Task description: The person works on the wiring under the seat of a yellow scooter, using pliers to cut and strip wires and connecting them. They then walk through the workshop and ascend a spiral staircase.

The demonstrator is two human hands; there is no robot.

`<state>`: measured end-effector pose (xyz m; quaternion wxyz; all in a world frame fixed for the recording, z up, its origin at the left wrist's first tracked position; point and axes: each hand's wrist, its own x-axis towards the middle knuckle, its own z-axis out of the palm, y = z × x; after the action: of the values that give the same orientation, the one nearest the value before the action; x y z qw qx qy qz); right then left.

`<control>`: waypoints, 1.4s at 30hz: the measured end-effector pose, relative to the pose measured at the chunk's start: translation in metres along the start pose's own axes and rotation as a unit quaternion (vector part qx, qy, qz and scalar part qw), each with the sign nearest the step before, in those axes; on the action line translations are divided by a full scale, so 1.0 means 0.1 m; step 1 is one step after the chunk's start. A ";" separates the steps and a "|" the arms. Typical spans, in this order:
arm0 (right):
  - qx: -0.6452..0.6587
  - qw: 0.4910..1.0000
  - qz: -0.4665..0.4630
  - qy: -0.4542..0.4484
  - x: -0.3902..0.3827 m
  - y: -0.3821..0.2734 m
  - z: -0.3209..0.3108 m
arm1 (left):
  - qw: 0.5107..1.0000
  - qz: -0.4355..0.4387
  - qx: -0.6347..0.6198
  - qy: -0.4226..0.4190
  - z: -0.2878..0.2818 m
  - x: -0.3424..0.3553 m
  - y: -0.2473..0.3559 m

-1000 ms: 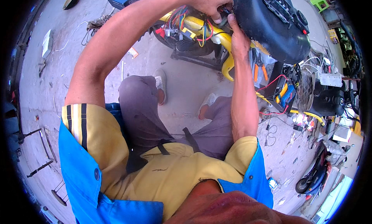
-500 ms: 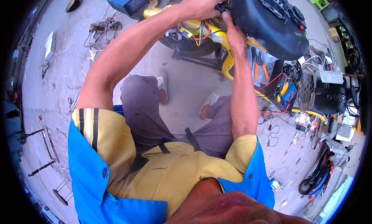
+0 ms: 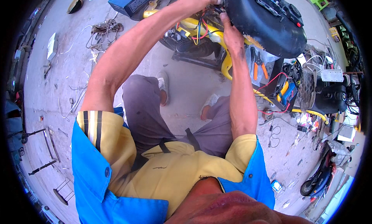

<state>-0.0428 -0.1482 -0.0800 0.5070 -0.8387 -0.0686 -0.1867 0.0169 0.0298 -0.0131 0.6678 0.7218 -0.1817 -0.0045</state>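
Note:
My left hand (image 3: pixel 195 0) and my right hand (image 3: pixel 232 36) are close together at the top centre, fingers bent around a small dark part (image 3: pixel 219 8) that I cannot make out clearly. They meet at the inner edge of a black moulded shell, seat-like (image 3: pixel 263 30), with a worn edge, which my right hand touches; its fingers are partly hidden. Below them is a yellow tubular vehicle frame (image 3: pixel 226 65) with red, blue and yellow wires (image 3: pixel 201 32). Orange-handled tools (image 3: pixel 259 69) lie just right of my right forearm.
A dark blue box (image 3: pixel 128 3) is at the upper left, with tangled cable (image 3: pixel 102 34) on the floor. On the right are a cluttered box of tools (image 3: pixel 285 92), black vehicle parts (image 3: pixel 331 96), a green stool (image 3: pixel 318 0) and a parked scooter (image 3: pixel 316 177).
Both hands and the black shell have shifted slightly left in the view. My left arm sits further right at the shoulder and lower at the elbow, and more of the blue box shows.

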 end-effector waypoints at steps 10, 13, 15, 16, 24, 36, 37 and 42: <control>-0.055 0.998 0.027 -0.004 -0.01 -0.08 0.01 | 0.971 0.046 0.232 0.023 -0.17 -0.32 0.47; -0.056 0.998 0.020 0.015 0.00 0.01 0.05 | 0.964 -0.016 0.260 -0.045 -0.14 -0.43 0.60; -0.046 0.998 0.007 0.036 0.00 0.06 0.06 | 0.948 -0.014 0.305 -0.092 -0.11 -0.48 0.70; -0.037 0.998 -0.005 0.047 -0.01 0.06 0.08 | 0.962 -0.031 0.256 -0.091 -0.11 -0.46 0.65; 0.029 0.999 0.013 0.044 0.02 0.06 0.09 | 0.976 -0.062 0.147 -0.151 -0.25 -0.21 0.29; 0.034 0.999 0.038 0.001 0.02 0.06 0.01 | 0.845 0.120 0.461 -0.245 -0.13 0.00 0.36; 0.030 0.999 0.044 0.001 0.03 0.06 0.00 | 0.843 0.164 0.459 -0.227 -0.13 0.02 0.30; 0.049 0.996 0.071 -0.024 0.03 0.03 -0.05 | 0.825 0.232 0.487 -0.167 -0.06 0.08 0.15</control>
<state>-0.0405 -0.1544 -0.0791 0.5575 -0.8199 -0.0303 -0.1265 0.0223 0.0329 0.0044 0.1699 0.8780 -0.4312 0.1196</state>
